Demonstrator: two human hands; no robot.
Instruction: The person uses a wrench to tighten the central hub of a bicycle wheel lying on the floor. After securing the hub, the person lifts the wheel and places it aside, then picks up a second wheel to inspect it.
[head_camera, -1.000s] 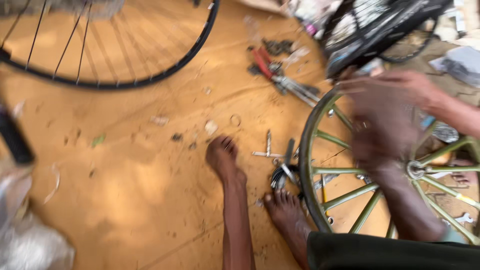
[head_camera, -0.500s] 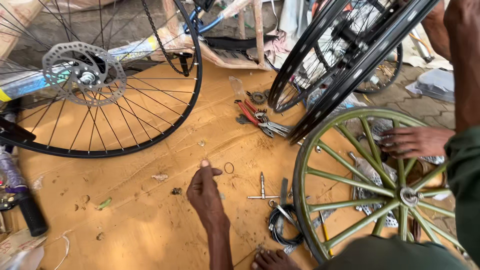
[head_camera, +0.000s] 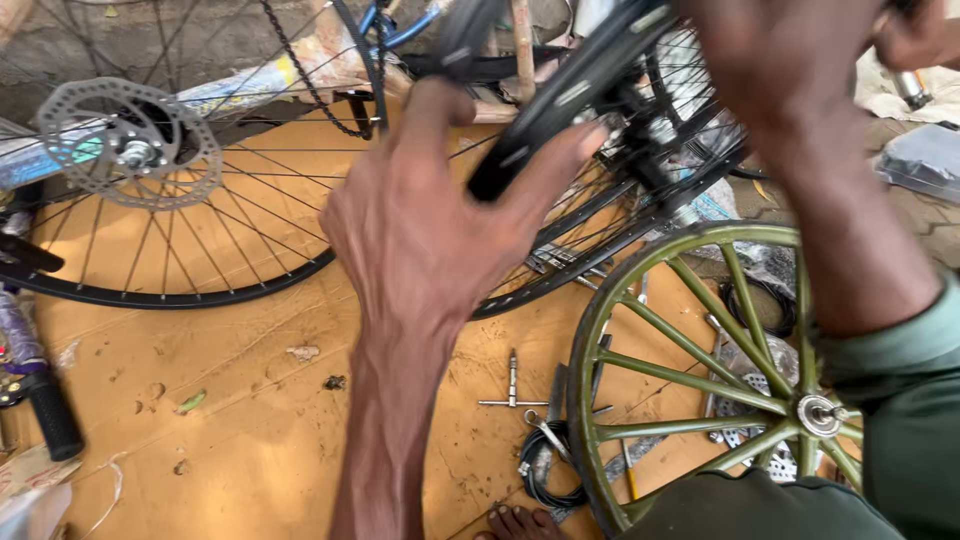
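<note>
Left hand spread, fingers wrapping black tyre raised above green wheel. Right hand blurred, grip unclear. Tools lying on floor; fitting seemingly unfinished.

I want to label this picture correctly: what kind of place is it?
Most likely an informal bicycle repair spot, with the work done on the ground. A spoked wheel with a disc rotor, an olive green wheel and a cross-shaped wrench lie on the orange ground sheet.

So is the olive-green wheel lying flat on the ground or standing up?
Standing, tilted. The olive-green wheel rises on its rim from the orange floor, its hub facing the camera; what props it is hidden.
</note>
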